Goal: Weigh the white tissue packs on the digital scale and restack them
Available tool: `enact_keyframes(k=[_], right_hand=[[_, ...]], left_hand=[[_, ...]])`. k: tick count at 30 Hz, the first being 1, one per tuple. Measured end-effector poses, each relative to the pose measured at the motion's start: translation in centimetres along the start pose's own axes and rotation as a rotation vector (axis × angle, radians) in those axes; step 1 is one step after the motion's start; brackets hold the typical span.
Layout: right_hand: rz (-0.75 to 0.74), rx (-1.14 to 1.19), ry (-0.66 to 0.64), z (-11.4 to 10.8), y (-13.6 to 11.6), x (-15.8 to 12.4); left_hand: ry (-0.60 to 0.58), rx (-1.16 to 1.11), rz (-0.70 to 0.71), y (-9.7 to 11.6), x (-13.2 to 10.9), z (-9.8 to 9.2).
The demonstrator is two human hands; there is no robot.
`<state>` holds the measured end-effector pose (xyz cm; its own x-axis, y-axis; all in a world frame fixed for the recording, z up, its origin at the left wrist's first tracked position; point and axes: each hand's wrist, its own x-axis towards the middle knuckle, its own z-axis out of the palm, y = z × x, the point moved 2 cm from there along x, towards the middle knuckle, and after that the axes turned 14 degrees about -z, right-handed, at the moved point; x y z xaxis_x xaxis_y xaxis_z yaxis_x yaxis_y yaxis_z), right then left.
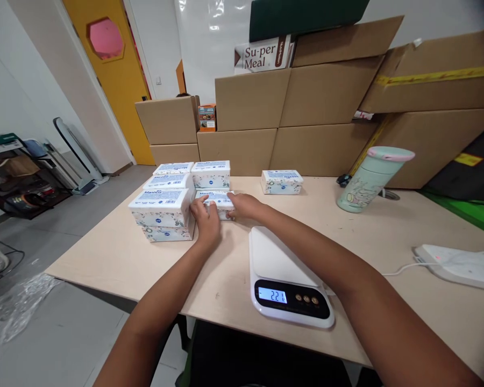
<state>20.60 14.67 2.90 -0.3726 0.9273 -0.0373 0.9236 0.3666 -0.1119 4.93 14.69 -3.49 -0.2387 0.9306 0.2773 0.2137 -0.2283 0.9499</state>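
Note:
A white tissue pack (218,200) with blue print lies low on the table, with my two hands at its sides. My left hand (207,219) grips its left side, with the thumb on the near edge, close against a stack of tissue packs (161,207). From the right, my right hand (244,207) holds its right end, the fingers partly hidden. Behind it, more packs (211,174) are stacked two high. One single tissue pack (282,182) stands apart to the right. Below my right forearm, a white kitchen scale (290,301) has a lit display reading about 2.21.
A pale green tumbler (373,180) stands at the right, with a white power strip (460,266) and its cable nearer me. Cardboard boxes (242,148) line the table's back edge. Clear plastic wrap (24,301) lies on the floor at the left.

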Motion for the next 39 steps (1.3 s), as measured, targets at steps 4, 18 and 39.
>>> enact_keyframes(k=[4, 18, 39], right_hand=[[0.006, 0.021, 0.010, -0.1, 0.0, -0.1], [-0.006, 0.042, 0.085, 1.5, 0.3, -0.5], [0.215, 0.024, 0.466, -1.6, 9.6, -3.0]], left_hand=[[0.056, -0.087, -0.165, -0.2, 0.3, 0.3], [0.139, -0.137, -0.207, -1.2, 0.5, 0.6], [-0.380, -0.165, -0.409, 0.6, -3.1, 2.3]])
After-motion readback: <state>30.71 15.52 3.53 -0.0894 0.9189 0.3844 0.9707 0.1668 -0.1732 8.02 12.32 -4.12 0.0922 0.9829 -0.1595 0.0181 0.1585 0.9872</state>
